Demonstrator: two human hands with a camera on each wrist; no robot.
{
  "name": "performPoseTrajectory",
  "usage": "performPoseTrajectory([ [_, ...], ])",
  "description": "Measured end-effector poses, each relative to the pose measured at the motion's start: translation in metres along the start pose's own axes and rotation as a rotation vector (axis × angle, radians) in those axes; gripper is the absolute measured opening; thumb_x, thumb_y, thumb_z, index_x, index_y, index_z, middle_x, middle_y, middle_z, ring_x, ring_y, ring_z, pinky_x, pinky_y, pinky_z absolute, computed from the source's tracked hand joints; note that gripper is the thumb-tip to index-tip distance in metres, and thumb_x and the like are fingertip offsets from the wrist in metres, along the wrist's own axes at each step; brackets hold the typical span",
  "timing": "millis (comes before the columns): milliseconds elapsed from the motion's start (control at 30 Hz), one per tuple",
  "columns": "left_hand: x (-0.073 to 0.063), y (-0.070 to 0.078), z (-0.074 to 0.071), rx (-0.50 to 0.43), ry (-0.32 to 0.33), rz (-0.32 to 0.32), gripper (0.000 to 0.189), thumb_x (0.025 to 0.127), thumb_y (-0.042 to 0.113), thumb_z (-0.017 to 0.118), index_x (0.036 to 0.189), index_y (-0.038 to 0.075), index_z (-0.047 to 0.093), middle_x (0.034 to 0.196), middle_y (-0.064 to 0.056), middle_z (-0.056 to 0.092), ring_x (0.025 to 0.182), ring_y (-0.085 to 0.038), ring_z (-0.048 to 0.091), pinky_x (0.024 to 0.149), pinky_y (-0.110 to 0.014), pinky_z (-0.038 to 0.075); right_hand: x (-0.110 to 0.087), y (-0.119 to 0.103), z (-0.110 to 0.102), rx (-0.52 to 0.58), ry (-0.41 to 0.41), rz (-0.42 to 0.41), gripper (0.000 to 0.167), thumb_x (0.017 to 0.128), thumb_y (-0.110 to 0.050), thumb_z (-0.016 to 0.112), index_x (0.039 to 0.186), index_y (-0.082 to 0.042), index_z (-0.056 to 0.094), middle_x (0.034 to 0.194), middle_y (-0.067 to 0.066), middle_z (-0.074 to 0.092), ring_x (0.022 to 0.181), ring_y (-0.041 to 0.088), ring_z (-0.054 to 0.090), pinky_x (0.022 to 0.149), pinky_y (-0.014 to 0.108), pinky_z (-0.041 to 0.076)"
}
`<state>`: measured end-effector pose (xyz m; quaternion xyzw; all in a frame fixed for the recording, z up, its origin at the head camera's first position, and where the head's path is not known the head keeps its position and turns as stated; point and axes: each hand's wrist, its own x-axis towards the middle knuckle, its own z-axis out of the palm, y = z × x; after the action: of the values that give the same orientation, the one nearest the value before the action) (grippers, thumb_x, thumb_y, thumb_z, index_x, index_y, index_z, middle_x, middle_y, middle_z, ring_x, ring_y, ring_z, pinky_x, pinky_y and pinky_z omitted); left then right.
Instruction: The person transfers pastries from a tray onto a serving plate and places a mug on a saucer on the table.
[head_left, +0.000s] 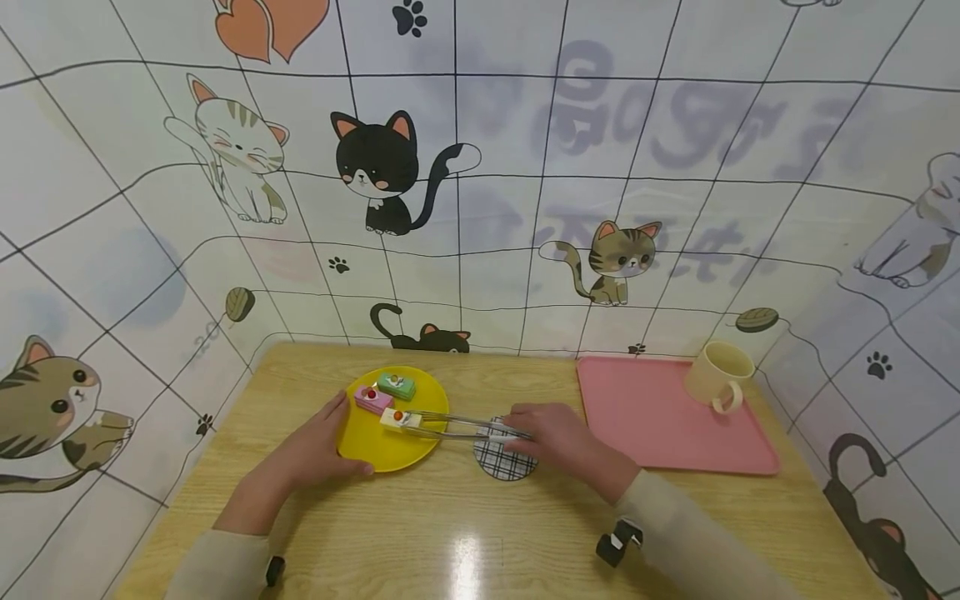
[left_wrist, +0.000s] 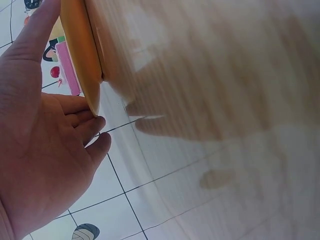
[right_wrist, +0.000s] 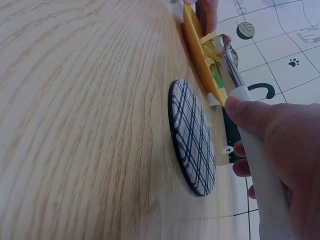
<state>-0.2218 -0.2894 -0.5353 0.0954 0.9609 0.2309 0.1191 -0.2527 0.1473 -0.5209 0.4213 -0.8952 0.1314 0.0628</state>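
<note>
Okay, white cake (head_left: 393,420): showing over the middle of the yellow plate (head_left: 375,454), right end lying between the tips of the tongs (right_wrist: 256,145); can't tell if it's resting or hanging just above.
Cake body: I'm guessing light, fairly stiff, toy-like; its topping (head_left: 398,415) is looking like the weak spot.
Cake sides: I'm favouring a low, level hold across the flat sides, clear of the topping; smooth metal could be slipping on them.
Right hand (head_left: 555,437): gripping the tongs by the white handle, thumb pressing one side.
Left hand (head_left: 318,442): bracing the plate's left rim, thumb and fingers spreading around it.
Pink cake (head_left: 372,401): crowding the white one's far-left side, so it's blocking that approach.
Green cake (head_left: 396,385): lying farther back on the plate.
Checked coaster (head_left: 504,462): lying on the table (head_left: 420,533) below the tongs, not obstructing.
Pink tray (head_left: 637,417): lying beyond the right forearm, mug (head_left: 712,377) standing at its far-right corner.
</note>
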Motion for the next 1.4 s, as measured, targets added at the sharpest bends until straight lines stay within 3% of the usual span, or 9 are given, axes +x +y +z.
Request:
performPoseTrajectory([
  [333,0.003,-0.005,0.005,0.029,0.017,0.027,0.142,0.078,0.073,0.090,0.170,-0.012,0.022,0.180,-0.030,0.016,0.163,-0.052,0.027,0.130,-0.064,0.028,0.018,-0.002,0.008,0.102,-0.068,0.039,0.030,0.101,-0.034,0.084,0.125,-0.016,0.083,0.106,-0.007,0.074,0.085,0.004,0.064,0.077,0.029,0.062],
  [767,0.005,-0.006,0.003,0.021,0.004,0.003,0.145,0.076,0.075,0.090,0.170,-0.011,0.022,0.181,-0.029,0.015,0.163,-0.052,0.026,0.130,-0.065,0.028,0.037,0.001,0.005,0.112,-0.115,0.025,0.037,0.100,-0.035,0.084,0.129,-0.013,0.083,0.102,-0.008,0.072,0.083,0.005,0.061,0.079,0.032,0.061],
  [1100,0.005,-0.005,0.002,0.018,-0.002,-0.005,0.146,0.076,0.075,0.091,0.171,-0.010,0.021,0.181,-0.028,0.014,0.163,-0.052,0.026,0.130,-0.065,0.028,0.047,0.004,-0.001,0.136,-0.190,0.078,0.041,0.100,-0.035,0.085,0.133,-0.012,0.082,0.099,-0.008,0.068,0.081,0.007,0.055,0.074,0.029,0.055],
  [1400,0.005,-0.005,0.002,0.024,-0.007,-0.005,0.144,0.076,0.073,0.091,0.171,-0.010,0.021,0.181,-0.028,0.015,0.163,-0.052,0.026,0.129,-0.066,0.029,0.048,0.004,-0.003,0.142,-0.220,0.149,0.047,0.099,-0.039,0.086,0.137,-0.013,0.080,0.117,-0.002,0.076,0.097,0.013,0.067,0.090,0.041,0.062],
])
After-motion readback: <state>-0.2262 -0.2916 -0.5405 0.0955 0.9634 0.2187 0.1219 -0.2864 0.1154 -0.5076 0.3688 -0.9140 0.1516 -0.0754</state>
